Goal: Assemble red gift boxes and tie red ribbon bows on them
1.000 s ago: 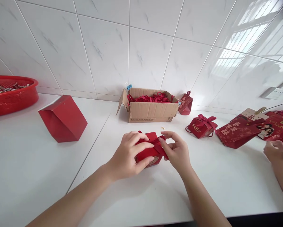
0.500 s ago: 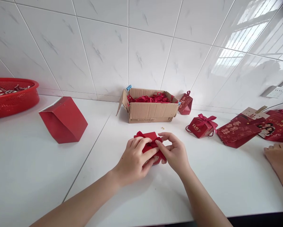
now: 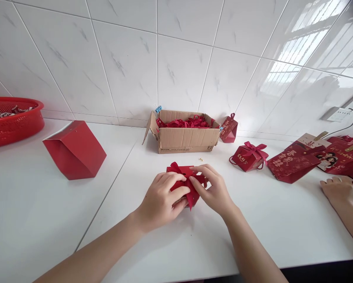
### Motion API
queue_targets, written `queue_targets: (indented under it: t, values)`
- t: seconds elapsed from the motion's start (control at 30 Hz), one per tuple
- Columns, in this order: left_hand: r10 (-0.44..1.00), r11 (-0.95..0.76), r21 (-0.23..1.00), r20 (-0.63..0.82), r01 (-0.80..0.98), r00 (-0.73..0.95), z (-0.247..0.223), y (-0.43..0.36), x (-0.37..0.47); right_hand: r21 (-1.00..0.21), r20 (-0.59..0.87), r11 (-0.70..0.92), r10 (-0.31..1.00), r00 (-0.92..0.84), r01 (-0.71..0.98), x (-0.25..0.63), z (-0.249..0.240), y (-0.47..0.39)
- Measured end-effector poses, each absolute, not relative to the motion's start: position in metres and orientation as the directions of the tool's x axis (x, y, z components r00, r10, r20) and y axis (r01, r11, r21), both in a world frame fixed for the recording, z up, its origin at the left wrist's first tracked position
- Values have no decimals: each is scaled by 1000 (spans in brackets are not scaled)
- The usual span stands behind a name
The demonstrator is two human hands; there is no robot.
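Observation:
A small red gift box point(image 3: 178, 169) sits on the counter between my hands, a red ribbon point(image 3: 191, 199) tied across its top in a bow. My left hand point(image 3: 164, 198) grips the bow from the left, its fingers bent over the ribbon and its thumb low against the front of the box. From the right, my right hand point(image 3: 213, 188) pinches the ribbon near the knot between thumb and fingers. My fingers cover part of the knot and the box's right side. One ribbon tail hangs down over the front.
Behind stands a cardboard box point(image 3: 188, 140) of red ribbons. A plain red box point(image 3: 79, 153) and a red basket point(image 3: 17, 129) are at left. To the right are a bow-tied box point(image 3: 247, 159), several printed red boxes point(image 3: 292, 161) and another person's hand point(image 3: 338, 190).
A ribbon tail now hangs over the box front, where my fingers were bunched before. My right hand has shifted slightly left over the bow. The other person's hand at right has moved a little left.

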State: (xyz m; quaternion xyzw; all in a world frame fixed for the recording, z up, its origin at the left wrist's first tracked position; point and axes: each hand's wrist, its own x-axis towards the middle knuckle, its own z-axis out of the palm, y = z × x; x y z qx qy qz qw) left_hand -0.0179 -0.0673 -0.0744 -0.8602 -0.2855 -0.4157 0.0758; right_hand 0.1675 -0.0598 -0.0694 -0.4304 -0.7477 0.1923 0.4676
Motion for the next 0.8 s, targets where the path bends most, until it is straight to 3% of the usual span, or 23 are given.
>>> queue_targets:
  t: [0.17,0.57,0.8]
  values:
    - [442,-833,162,770,529,461,-74,-67,-18,-648,534,610,791,-300,456,167,-73,-61]
    - [572,-749,279,730,601,373,-68,-69,-20,-563,518,630,773,-366,535,173,-74,-61]
    - [633,-722,440,731,533,254,-65,-67,-21,-567,483,567,817,-315,598,174,-71,-63]
